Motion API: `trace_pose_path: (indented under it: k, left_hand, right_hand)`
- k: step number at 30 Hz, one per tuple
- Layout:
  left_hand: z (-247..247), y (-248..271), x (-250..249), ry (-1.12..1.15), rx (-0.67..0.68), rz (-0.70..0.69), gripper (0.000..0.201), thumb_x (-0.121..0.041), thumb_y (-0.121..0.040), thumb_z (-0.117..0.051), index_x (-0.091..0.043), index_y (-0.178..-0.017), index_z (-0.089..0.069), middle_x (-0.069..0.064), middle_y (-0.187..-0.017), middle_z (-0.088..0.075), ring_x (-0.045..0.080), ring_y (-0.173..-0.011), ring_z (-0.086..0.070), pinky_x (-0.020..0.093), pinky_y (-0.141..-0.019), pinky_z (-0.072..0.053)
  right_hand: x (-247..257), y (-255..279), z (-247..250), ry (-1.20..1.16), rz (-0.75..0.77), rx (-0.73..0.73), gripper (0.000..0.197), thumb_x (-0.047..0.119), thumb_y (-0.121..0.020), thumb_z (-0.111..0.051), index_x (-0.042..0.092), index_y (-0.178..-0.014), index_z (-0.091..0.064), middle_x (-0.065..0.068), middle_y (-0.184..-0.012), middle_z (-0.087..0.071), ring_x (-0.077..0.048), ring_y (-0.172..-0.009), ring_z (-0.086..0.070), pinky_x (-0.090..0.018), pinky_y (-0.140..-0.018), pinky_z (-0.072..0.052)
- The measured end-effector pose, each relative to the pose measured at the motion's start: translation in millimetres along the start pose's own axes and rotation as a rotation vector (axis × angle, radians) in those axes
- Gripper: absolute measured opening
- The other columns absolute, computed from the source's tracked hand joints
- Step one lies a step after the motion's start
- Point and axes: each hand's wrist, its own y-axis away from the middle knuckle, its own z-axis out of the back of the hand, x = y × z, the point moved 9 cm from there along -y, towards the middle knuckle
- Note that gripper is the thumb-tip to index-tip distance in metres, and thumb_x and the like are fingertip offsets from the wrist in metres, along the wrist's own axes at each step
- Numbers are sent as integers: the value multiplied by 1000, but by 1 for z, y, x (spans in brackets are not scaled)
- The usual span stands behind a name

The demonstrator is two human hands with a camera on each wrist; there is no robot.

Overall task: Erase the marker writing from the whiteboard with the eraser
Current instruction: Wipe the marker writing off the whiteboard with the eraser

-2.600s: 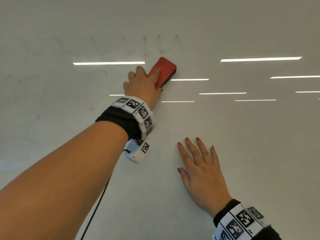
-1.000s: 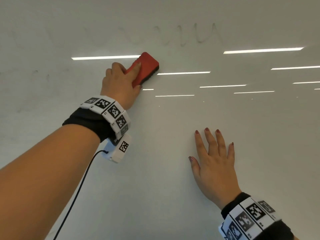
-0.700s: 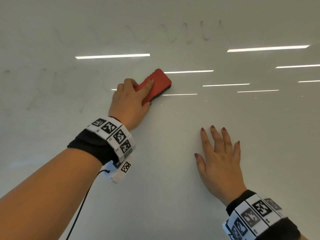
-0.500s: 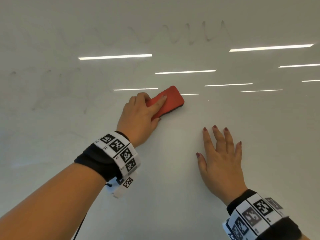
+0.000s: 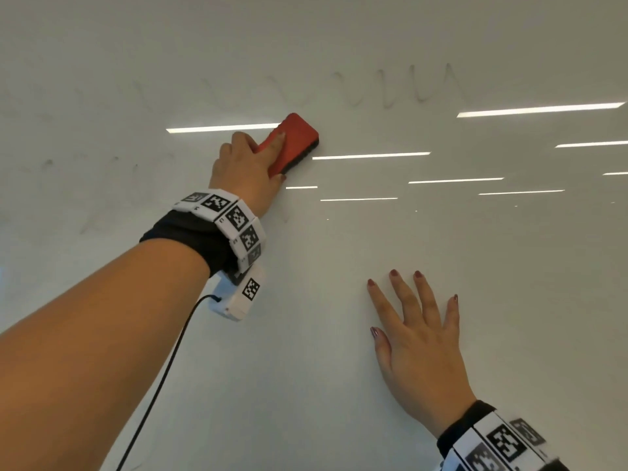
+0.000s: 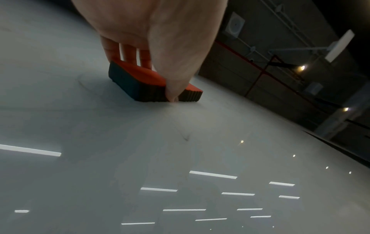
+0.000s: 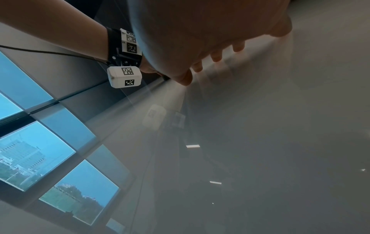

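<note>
head view shows the left hand (image 5: pixel 246 171) gripping the red eraser (image 5: pixel 294 141) and pressing it flat to the whiteboard (image 5: pixel 509 300), fingers curled over its far long edge, index finger laid along the red back, thumb on the near edge; the left wrist view confirms it, thumb pinching the dark felt side while three fingers hook over the top of the eraser (image 6: pixel 148 82). the eraser's long axis runs on a slant, up and to the right, away from the wrist. the relation that matters: the faint marker writing (image 5: pixel 401 93), a row of pale looping strokes, lies just above the eraser's upper end and stretches off to its right, fading out to the left as well; more smudged traces (image 5: pixel 85 164) sit well to the left of the hand, at about its height. so the nearest remaining marks are up and to the right of the eraser, in line with its slanted axis, and the left hand is plainly the nearer one. the right hand (image 5: pixel 418 341) lies flat on the whiteboard, fingers spread and straight, holding nothing, well below the writing and lower right of the eraser, seemingly just bracing. judging by this, the next stroke calls for pushing the eraser upward and sweeping rightward across the loops
</note>
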Motion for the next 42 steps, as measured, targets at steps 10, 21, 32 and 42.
trace_pose_path:
  k: [10,21,32,42]
  left_hand:
    - [-24,84,-26,11,14,-174,63,-36,-89,-56,-30,-146,-29,16,-125,-42,34,-103,-45,42,-87,-40]
    - [-7,30,5,6,-13,-42,65,-40,-91,-53,-31,-147,-23,16,-127,-38,35,-109,-41,43,-91,-39]
    - [-23,97,-4,-1,25,-167,63,-37,-89,-56,-29,-146,-30,17,-124,-42,34,-103,-45,42,-86,-41]
    - [0,44,73,4,-6,67,67,-41,-91,-53,-33,-148,-20,18,-126,-36,36,-109,-40,45,-92,-40]
  right_hand:
    - [1,1,-1,14,-7,15,58,39,-91,-31,26,-147,-33,-7,-152,-32,-33,-142,-22,-66,-105,-22]
    - [1,3,1,34,-24,-11,58,38,-91,-31,23,-147,-34,-8,-151,-33,-34,-141,-25,-65,-104,-27]
    - [4,0,-2,44,-42,35,60,37,-89,-35,23,-147,-31,-10,-151,-33,-34,-141,-20,-66,-102,-26]
    - [46,-21,3,-5,54,-26,59,34,-91,-28,15,-147,-30,-6,-152,-33,-28,-141,-24,-59,-106,-28]
